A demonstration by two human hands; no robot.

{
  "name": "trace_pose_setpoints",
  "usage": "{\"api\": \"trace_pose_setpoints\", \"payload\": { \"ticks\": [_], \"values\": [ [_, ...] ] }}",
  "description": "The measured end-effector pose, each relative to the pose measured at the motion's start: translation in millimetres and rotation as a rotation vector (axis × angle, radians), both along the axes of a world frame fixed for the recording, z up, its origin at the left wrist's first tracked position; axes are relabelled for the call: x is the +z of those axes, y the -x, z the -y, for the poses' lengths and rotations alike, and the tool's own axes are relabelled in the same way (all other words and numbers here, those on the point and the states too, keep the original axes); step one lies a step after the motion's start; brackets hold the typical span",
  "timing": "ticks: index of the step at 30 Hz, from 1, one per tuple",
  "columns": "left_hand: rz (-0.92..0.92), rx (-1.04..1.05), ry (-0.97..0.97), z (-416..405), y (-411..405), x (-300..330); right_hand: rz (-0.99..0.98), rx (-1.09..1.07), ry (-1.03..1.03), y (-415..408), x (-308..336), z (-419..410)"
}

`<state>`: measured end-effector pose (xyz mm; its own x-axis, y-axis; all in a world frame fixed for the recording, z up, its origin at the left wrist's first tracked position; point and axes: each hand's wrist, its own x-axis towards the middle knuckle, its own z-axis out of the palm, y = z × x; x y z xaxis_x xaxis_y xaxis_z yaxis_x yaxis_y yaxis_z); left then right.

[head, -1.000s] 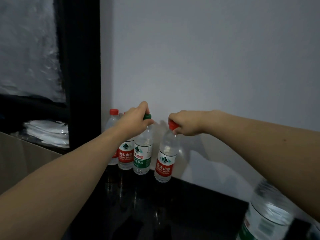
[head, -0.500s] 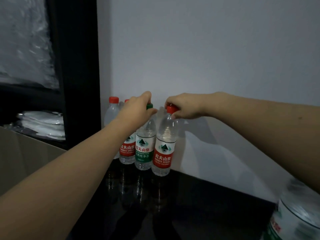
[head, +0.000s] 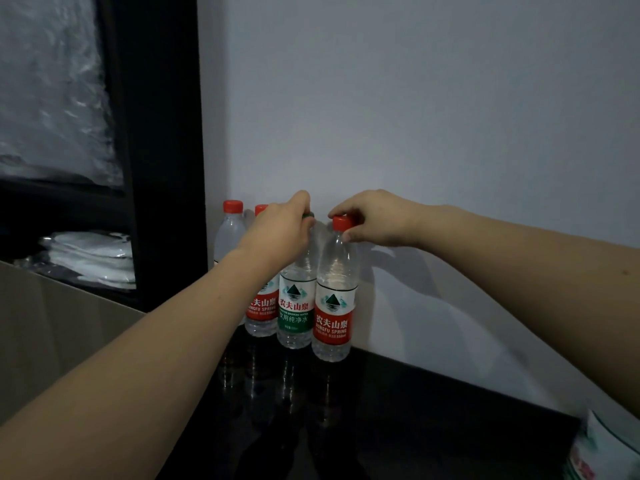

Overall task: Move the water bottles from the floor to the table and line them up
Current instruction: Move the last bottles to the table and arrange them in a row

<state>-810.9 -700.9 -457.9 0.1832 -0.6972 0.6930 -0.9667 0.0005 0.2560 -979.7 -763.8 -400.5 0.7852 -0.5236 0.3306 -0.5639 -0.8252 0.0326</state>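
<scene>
Both arms stretched forward, left hand (head: 277, 233) curled over green-capped bottle (head: 294, 306) top, right hand (head: 377, 220) pinching red-capped bottle (head: 334, 306) cap, four bottles upright in row on dark tabletop (head: 433, 410)

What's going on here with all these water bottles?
A person is lining up water bottles along the wall on a dark table. The left hand grips the cap of the green-label bottle, and the right hand pinches the red cap of the red-label bottle at the row's right end. Both bottles stand upright, side by side. Two more red-capped bottles stand further left, partly hidden by the left arm. Another bottle shows at the lower right edge.
</scene>
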Motion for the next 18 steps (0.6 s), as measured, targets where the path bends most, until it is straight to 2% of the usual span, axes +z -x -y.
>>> {"api": "trace_pose_setpoints", "payload": {
  "ticks": [5, 8, 11, 14, 18],
  "values": [
    [-0.02, -0.015, 0.004, -3.6, 0.2, -4.7, -0.029, -0.014, 0.019, -2.3, -6.0, -1.1],
    [-0.041, 0.0, -0.078, -6.7, 1.3, 1.6, -0.08, -0.058, 0.005, -1.3, -3.4, -10.4],
    [-0.043, 0.041, -0.169, -18.4, 6.3, 15.3, 0.002, -0.073, -0.037, 19.1, 16.7, -29.4],
    [-0.065, 0.052, -0.078, -45.8, 25.6, 26.1, 0.074, -0.077, -0.02, 67.6, 44.2, -54.7],
    [-0.036, -0.068, 0.03, -97.9, 77.2, 37.3, 0.045, -0.187, 0.006, 155.3, 70.3, -103.9]
  ]
}}
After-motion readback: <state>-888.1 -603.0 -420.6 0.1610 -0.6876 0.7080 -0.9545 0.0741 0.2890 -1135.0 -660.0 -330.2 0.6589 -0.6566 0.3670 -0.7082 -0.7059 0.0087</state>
